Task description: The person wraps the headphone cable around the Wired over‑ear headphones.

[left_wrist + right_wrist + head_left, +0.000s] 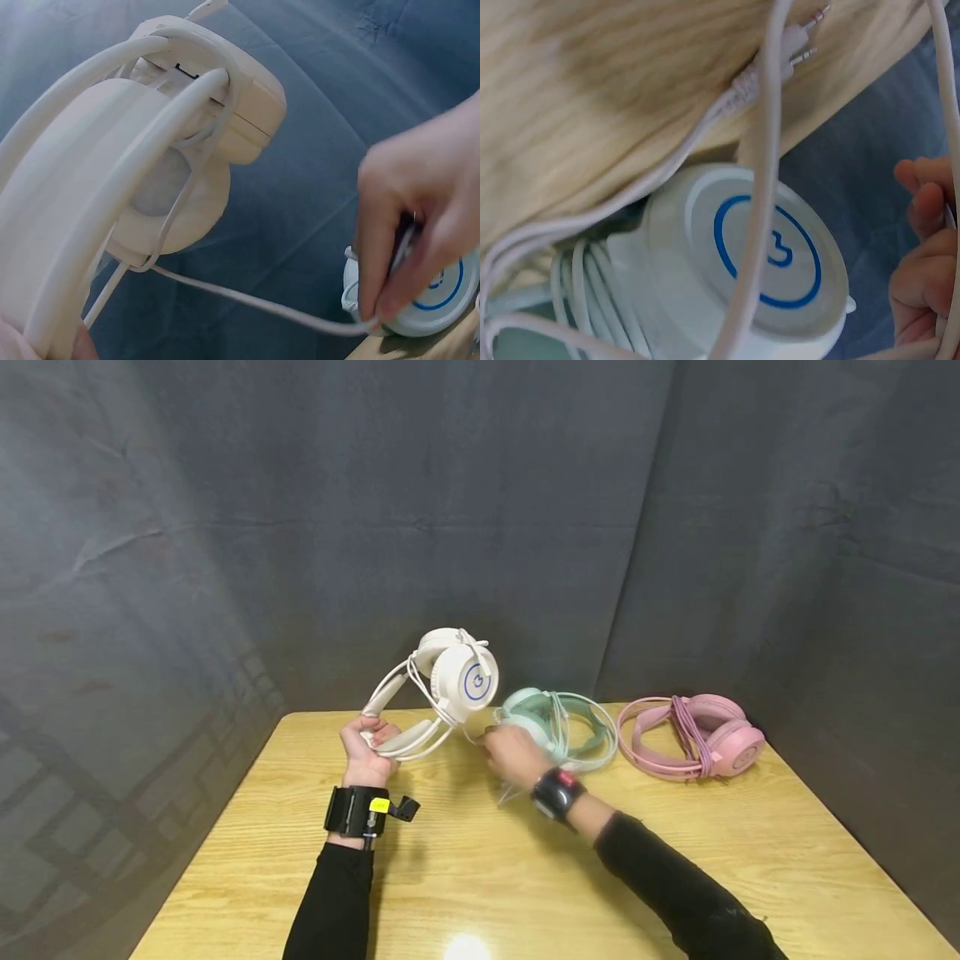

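My left hand [367, 756] grips the headband of the white headphones [465, 681], holding them raised and tilted above the table's far left part. Their ear cups point up and to the right, with white cable wrapped around them. My right hand [517, 756], blurred in the head view, pinches a length of white cable [255, 301] that runs from the headphones, as the left wrist view shows. Behind that hand lie mint green headphones [536, 727], partly covered by it. In the right wrist view, two audio plugs [799, 56] appear at a cable's end over the wood.
Pink headphones [738, 747] with a bundled cable lie at the table's far right, beside the mint pair. The wooden table [300, 877] ends against a dark grey curtain [420, 527] at the back, with grey curtains on both sides.
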A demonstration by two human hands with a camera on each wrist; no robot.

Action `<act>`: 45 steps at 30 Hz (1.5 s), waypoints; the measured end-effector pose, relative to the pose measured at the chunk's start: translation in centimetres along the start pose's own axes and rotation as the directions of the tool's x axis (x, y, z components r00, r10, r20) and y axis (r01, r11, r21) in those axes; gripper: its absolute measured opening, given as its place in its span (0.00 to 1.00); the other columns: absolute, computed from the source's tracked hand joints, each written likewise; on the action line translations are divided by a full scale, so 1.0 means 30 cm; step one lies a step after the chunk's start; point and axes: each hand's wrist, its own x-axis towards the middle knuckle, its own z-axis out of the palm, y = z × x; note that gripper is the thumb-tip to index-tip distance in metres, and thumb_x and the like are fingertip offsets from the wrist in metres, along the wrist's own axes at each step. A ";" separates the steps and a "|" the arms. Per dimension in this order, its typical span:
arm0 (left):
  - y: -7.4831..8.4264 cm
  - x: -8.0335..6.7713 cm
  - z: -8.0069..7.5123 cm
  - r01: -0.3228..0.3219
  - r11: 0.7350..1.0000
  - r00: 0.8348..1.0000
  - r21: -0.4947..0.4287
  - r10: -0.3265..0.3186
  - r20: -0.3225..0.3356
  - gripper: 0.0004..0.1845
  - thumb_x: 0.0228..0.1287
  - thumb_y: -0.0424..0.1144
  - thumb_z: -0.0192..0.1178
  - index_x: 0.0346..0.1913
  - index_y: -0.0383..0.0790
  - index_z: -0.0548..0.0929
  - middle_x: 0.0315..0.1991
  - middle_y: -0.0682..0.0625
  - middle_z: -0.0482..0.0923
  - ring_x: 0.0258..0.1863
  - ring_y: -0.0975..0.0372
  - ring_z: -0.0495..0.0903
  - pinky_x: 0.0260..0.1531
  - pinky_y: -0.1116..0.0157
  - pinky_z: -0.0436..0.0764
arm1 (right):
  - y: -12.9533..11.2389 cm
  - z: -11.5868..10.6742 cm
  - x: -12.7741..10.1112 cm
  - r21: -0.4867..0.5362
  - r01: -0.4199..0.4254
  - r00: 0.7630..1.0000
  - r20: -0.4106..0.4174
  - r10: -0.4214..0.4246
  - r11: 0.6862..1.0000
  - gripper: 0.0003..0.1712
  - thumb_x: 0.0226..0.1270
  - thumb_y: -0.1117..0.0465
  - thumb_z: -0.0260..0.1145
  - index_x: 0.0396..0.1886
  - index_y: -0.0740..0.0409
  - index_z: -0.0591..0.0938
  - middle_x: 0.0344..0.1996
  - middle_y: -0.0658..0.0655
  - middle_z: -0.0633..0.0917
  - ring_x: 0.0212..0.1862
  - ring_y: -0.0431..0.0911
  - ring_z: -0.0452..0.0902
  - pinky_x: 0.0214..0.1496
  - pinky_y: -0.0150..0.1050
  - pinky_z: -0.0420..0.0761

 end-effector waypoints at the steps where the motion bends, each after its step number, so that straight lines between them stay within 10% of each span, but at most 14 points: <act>1: 0.000 0.000 0.000 0.011 1.000 1.000 -0.004 -0.011 -0.003 0.08 0.52 0.28 0.40 0.22 0.44 0.62 0.14 0.54 0.62 0.10 0.68 0.55 0.05 0.71 0.63 | -0.003 0.006 0.002 -0.005 0.006 1.000 0.000 -0.006 1.000 0.08 0.56 0.66 0.67 0.36 0.54 0.86 0.27 0.49 0.84 0.27 0.41 0.76 0.31 0.32 0.78; 14: -0.026 0.001 0.006 0.112 0.994 0.993 -0.015 -0.111 0.037 0.05 0.59 0.29 0.39 0.30 0.43 0.60 0.15 0.54 0.61 0.11 0.68 0.54 0.05 0.69 0.65 | -0.008 0.079 0.024 -0.086 0.043 0.999 0.032 -0.041 0.995 0.02 0.62 0.61 0.67 0.30 0.49 0.83 0.23 0.46 0.80 0.28 0.40 0.75 0.32 0.32 0.77; 29: -0.034 0.013 -0.003 -0.110 0.982 0.994 0.153 0.111 -0.003 0.18 0.58 0.30 0.33 0.12 0.46 0.58 0.08 0.57 0.56 0.05 0.68 0.56 0.04 0.73 0.59 | -0.049 -0.018 -0.038 0.177 0.161 0.983 0.058 -0.174 0.971 0.13 0.62 0.66 0.67 0.46 0.51 0.87 0.38 0.47 0.88 0.35 0.37 0.82 0.39 0.26 0.80; 45: -0.055 0.024 0.001 -0.306 0.886 0.943 0.349 0.332 -0.015 0.14 0.57 0.26 0.35 0.18 0.45 0.57 0.07 0.59 0.53 0.05 0.69 0.52 0.11 0.74 0.49 | -0.071 -0.095 -0.092 0.252 0.058 0.992 -0.121 -0.028 0.966 0.08 0.67 0.57 0.66 0.42 0.49 0.87 0.29 0.44 0.85 0.28 0.32 0.74 0.34 0.27 0.77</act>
